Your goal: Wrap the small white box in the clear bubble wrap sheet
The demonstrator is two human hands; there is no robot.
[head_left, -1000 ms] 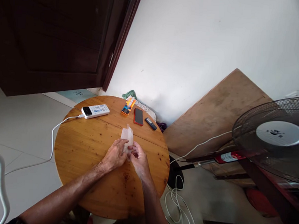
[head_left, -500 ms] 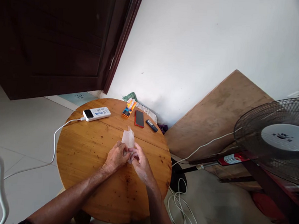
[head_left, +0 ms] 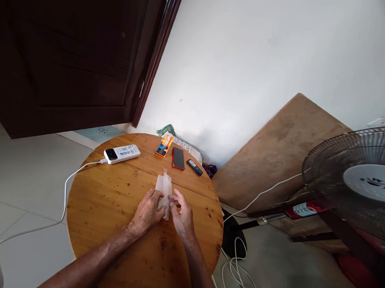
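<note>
Inside the edges of a round, brown wooden desk [head_left: 106,195], the left hand [head_left: 146,210] touches an oblong, papery white sheet [head_left: 163,184], finger grip unclear; the right hand [head_left: 183,214] spreads its fingers. Uneven pulling could tear the sheet.

1. Passable: tabletop [head_left: 102,195] between white device [head_left: 122,154] and left hand [head_left: 146,211]; also right of right hand [head_left: 182,214].
2. Far-side obstacles: orange packet [head_left: 164,145], phone [head_left: 178,158], dark handset [head_left: 194,167].
3. White cable [head_left: 66,191] crosses left edge.

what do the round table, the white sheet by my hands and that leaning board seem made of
Round table: apparently wood, lightly glossy, with grain and dark knots.
White sheet: thin paper or plastic, I can't tell which; dull, wrinkled, seemingly translucent.
Leaning board: probably plywood, tan face matte and blotchy.
</note>
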